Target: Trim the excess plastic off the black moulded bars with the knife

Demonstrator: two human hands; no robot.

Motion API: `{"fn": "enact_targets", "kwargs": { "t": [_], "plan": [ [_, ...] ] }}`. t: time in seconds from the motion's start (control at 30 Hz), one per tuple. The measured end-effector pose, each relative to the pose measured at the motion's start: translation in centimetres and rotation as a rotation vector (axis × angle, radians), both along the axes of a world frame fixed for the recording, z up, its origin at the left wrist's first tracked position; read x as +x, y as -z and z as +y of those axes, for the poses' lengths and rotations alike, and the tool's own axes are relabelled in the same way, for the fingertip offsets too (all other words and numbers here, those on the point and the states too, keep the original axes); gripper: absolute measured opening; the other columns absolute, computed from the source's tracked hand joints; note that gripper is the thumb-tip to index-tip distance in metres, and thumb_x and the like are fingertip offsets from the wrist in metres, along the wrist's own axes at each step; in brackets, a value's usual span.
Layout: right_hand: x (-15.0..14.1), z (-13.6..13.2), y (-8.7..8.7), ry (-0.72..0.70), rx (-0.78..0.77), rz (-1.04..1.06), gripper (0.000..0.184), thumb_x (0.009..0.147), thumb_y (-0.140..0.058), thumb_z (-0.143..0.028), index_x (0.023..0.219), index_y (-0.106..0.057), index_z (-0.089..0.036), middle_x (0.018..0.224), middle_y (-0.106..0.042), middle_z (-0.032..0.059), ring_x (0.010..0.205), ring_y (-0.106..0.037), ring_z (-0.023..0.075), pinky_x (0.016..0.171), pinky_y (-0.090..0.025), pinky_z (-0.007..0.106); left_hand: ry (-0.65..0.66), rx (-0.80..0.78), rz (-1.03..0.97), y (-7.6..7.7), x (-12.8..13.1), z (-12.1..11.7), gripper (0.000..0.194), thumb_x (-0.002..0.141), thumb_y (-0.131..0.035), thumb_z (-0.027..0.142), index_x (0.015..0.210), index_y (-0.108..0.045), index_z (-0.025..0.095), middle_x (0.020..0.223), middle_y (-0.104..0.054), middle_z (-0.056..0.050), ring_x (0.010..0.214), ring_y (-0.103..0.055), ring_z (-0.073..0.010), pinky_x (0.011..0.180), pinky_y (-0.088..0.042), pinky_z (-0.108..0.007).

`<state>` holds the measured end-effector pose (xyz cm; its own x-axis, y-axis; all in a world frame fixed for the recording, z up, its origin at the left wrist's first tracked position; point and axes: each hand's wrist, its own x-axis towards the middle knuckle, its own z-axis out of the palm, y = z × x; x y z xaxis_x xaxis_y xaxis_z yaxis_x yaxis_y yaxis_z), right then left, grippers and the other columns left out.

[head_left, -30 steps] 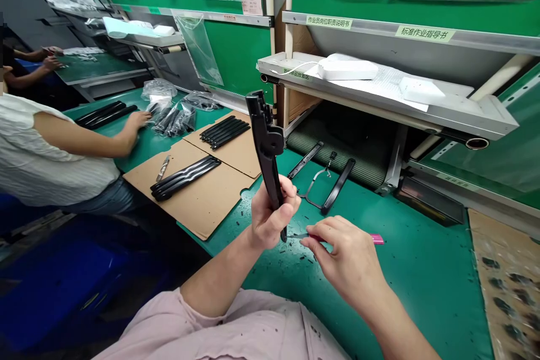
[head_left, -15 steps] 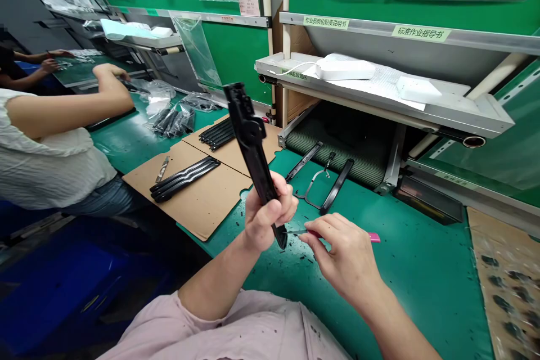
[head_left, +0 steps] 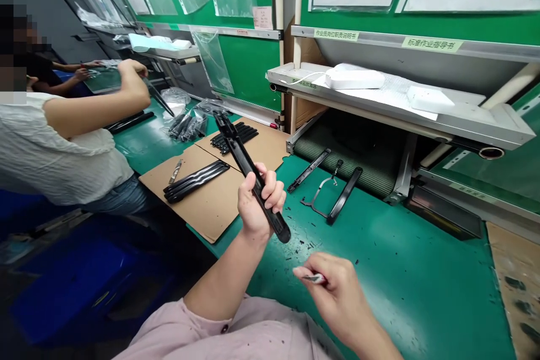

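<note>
My left hand [head_left: 258,211] is wrapped round a long black plastic part [head_left: 237,149], which it holds tilted above the bench. The part's rounded end points down toward me and its jointed end points up and away. Lower right, my right hand [head_left: 337,292] is closed on a utility knife [head_left: 314,278]. Its short blade end sticks out toward the left, apart from the black part; most of the handle is hidden in my fingers. Small black scraps [head_left: 310,246] lie on the green bench top [head_left: 405,270] between and beyond my hands.
Black strips [head_left: 198,180] and a second knife [head_left: 175,171] lie on cardboard [head_left: 211,211] to the left. Ahead are a black bar [head_left: 343,197], a thin frame-like piece [head_left: 314,201] and a conveyor belt [head_left: 358,143] under a shelf [head_left: 379,107]. A co-worker [head_left: 71,140] sits at left.
The knife has come away from the black part's lower end as my right hand moved down. My left hand has turned the part. The co-worker's hand now lifts a dark strip.
</note>
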<state>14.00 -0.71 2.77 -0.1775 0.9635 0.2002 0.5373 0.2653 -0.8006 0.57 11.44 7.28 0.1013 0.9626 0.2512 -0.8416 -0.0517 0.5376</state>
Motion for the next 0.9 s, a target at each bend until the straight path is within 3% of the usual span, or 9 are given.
{"fn": "enact_targets", "kwargs": {
  "t": [0.13, 0.3, 0.4, 0.5, 0.6, 0.67, 0.73, 0.8, 0.9],
  "plan": [
    [0.4, 0.2, -0.1, 0.061, 0.042, 0.146, 0.030, 0.095, -0.050, -0.031, 0.069, -0.058, -0.019, 0.060, -0.051, -0.0033, 0.056, -0.044, 0.0093, 0.055, -0.029, 0.022, 0.098, -0.152, -0.092, 0.7, 0.2, 0.2, 0.018, 0.089, -0.048, 0.036, 0.086, -0.052, 0.020, 0.053, -0.027, 0.008, 0.037, -0.020, -0.0060, 0.032, -0.022, -0.016],
    [-0.6, 1.7, -0.4, 0.138, -0.022, 0.203, 0.030, 0.091, -0.057, -0.043, 0.074, -0.064, -0.020, 0.057, -0.048, -0.0051, 0.050, -0.038, 0.0082, 0.048, -0.027, 0.022, 0.173, -0.204, -0.104, 1.5, 1.4, -0.6, 0.018, 0.090, -0.045, 0.035, 0.087, -0.054, 0.019, 0.052, -0.029, 0.008, 0.036, -0.021, -0.0062, 0.031, -0.021, -0.017],
    [-0.6, 2.3, 0.1, 0.176, -0.016, 0.194, 0.039, 0.092, -0.056, -0.044, 0.063, -0.054, -0.018, 0.052, -0.036, -0.0067, 0.048, -0.031, 0.0076, 0.047, -0.023, 0.022, 0.137, -0.273, -0.141, 1.5, 1.4, -0.3, 0.019, 0.093, -0.042, 0.032, 0.085, -0.053, 0.019, 0.052, -0.029, 0.008, 0.035, -0.023, -0.0056, 0.030, -0.019, -0.017],
    [-0.1, 2.2, 0.7, 0.331, 0.055, 0.188, 0.039, 0.093, -0.054, -0.044, 0.063, -0.053, -0.018, 0.052, -0.028, -0.0076, 0.048, -0.026, 0.0076, 0.046, -0.024, 0.022, 0.063, -0.435, -0.170, 1.7, 1.0, 0.5, 0.020, 0.094, -0.041, 0.030, 0.081, -0.051, 0.018, 0.051, -0.027, 0.009, 0.034, -0.024, -0.0042, 0.030, -0.018, -0.016],
    [0.1, 1.8, 1.3, 0.386, 0.120, 0.158, 0.028, 0.093, -0.054, -0.039, 0.076, -0.062, -0.019, 0.055, -0.040, -0.0064, 0.048, -0.032, 0.0078, 0.047, -0.031, 0.020, 0.023, -0.560, -0.157, 2.2, 0.8, 0.9, 0.018, 0.094, -0.044, 0.029, 0.080, -0.049, 0.018, 0.052, -0.028, 0.009, 0.033, -0.024, -0.0035, 0.030, -0.017, -0.016],
    [-0.2, 1.5, 1.5, 0.324, 0.193, 0.135, 0.018, 0.093, -0.057, -0.034, 0.097, -0.066, -0.020, 0.066, -0.054, -0.0026, 0.053, -0.043, 0.0091, 0.050, -0.038, 0.020, 0.007, -0.590, -0.117, 2.5, 1.2, 0.8, 0.015, 0.092, -0.048, 0.029, 0.081, -0.049, 0.018, 0.053, -0.031, 0.009, 0.034, -0.026, -0.0035, 0.030, -0.018, -0.016],
    [-0.6, 1.5, 1.6, 0.233, 0.277, 0.108, 0.026, 0.090, -0.062, -0.031, 0.113, -0.063, -0.020, 0.077, -0.061, 0.0013, 0.059, -0.051, 0.0111, 0.052, -0.042, 0.021, 0.005, -0.595, -0.060, 2.8, 1.7, 0.4, 0.014, 0.091, -0.050, 0.030, 0.083, -0.049, 0.019, 0.055, -0.035, 0.009, 0.035, -0.027, -0.0037, 0.031, -0.018, -0.017],
    [-0.9, 1.6, 1.6, 0.191, 0.350, 0.080, 0.025, 0.089, -0.064, -0.028, 0.112, -0.064, -0.019, 0.079, -0.063, 0.0030, 0.061, -0.054, 0.0121, 0.055, -0.044, 0.022, 0.015, -0.588, 0.004, 2.9, 2.4, -0.1, 0.013, 0.089, -0.053, 0.031, 0.085, -0.050, 0.019, 0.057, -0.039, 0.008, 0.036, -0.029, -0.0038, 0.032, -0.020, -0.017],
    [-0.7, 1.7, 1.7, 0.305, 0.401, 0.080, 0.013, 0.090, -0.062, -0.025, 0.099, -0.069, -0.019, 0.072, -0.064, 0.0015, 0.057, -0.053, 0.0111, 0.053, -0.041, 0.022, 0.010, -0.537, 0.126, 2.9, 3.1, -0.8, 0.017, 0.083, -0.062, 0.030, 0.089, -0.051, 0.018, 0.061, -0.048, 0.007, 0.041, -0.037, -0.0038, 0.038, -0.029, -0.017]
  ]
}}
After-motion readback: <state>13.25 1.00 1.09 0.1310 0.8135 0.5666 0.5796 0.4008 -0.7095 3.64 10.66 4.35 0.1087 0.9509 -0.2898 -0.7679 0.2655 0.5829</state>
